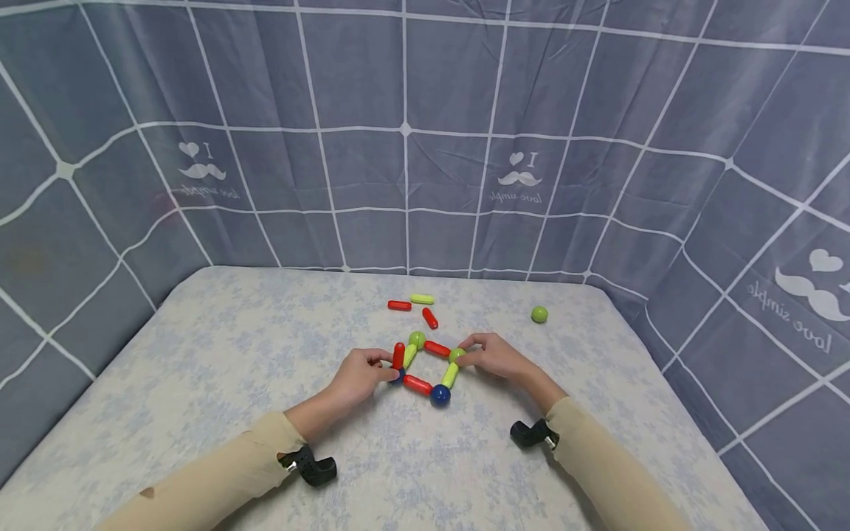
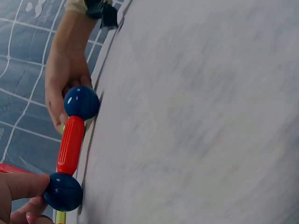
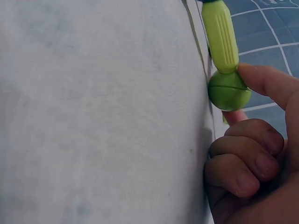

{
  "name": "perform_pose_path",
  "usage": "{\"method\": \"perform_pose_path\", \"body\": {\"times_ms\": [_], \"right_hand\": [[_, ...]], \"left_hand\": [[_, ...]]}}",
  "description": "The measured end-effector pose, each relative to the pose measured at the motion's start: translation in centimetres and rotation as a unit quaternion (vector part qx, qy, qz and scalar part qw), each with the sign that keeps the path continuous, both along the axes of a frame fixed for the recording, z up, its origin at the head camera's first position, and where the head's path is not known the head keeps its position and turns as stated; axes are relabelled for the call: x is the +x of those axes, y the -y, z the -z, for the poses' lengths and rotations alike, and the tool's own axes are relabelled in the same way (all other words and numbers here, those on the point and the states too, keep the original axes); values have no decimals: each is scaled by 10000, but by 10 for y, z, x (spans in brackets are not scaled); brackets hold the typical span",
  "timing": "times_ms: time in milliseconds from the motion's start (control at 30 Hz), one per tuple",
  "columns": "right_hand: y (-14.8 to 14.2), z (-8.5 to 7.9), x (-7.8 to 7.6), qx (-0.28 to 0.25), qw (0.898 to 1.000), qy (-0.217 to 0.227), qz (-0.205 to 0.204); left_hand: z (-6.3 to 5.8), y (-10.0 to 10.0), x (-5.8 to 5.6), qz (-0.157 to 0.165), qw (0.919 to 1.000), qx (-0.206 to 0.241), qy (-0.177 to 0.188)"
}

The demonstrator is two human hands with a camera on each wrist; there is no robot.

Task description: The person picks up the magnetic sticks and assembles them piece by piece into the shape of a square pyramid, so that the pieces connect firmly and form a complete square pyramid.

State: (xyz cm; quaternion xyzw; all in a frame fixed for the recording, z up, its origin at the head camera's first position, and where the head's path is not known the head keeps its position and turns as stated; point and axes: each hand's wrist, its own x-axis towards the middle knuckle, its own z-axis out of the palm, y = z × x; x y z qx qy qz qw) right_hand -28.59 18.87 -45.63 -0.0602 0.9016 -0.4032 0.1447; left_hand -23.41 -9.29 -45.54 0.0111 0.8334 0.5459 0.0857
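Note:
A four-sided frame of rods and balls lies on the table. Its near side is a red rod (image 1: pixel 418 385) between two blue balls, its far side a red rod (image 1: pixel 437 349) between two green balls; yellow-green rods (image 1: pixel 450 375) form the other sides. My left hand (image 1: pixel 358 377) pinches the left blue ball (image 2: pixel 63 192), from which another red rod (image 1: pixel 398 355) rises upright. With thumb and index finger my right hand (image 1: pixel 494 355) pinches the right green ball (image 3: pixel 229 90); its other fingers are curled. The near blue ball (image 1: pixel 440 395) and far green ball (image 1: pixel 417 340) are untouched.
Beyond the frame lie two loose red rods (image 1: pixel 400 305) and a yellow-green rod (image 1: pixel 422 299). A single green ball (image 1: pixel 540 315) sits farther right. The table (image 1: pixel 265 332) has a pale patterned cover, and a grey-blue gridded curtain (image 1: pixel 358 169) hangs around its back and sides.

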Motion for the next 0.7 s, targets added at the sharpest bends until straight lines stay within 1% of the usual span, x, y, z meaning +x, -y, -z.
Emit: {"method": "perform_pose_path", "body": {"times_ms": [133,400,433,533,700], "right_hand": [[-6,0,7,139,9998,-47,-105],[-8,-5,30,276,9995,-44,-178],[-8,-5,33,306,9994,-43,-172],[-6,-6,40,354,9993,5,-123],[0,-9,50,452,9988,154,-39]], "left_hand": [[1,1,-13,22,10000,-32,11],[4,-6,-41,151,9999,-13,80],[3,-7,-44,168,9998,-11,134],[1,-12,-51,293,9994,38,185],[-1,-17,-59,490,9985,81,221]]}}
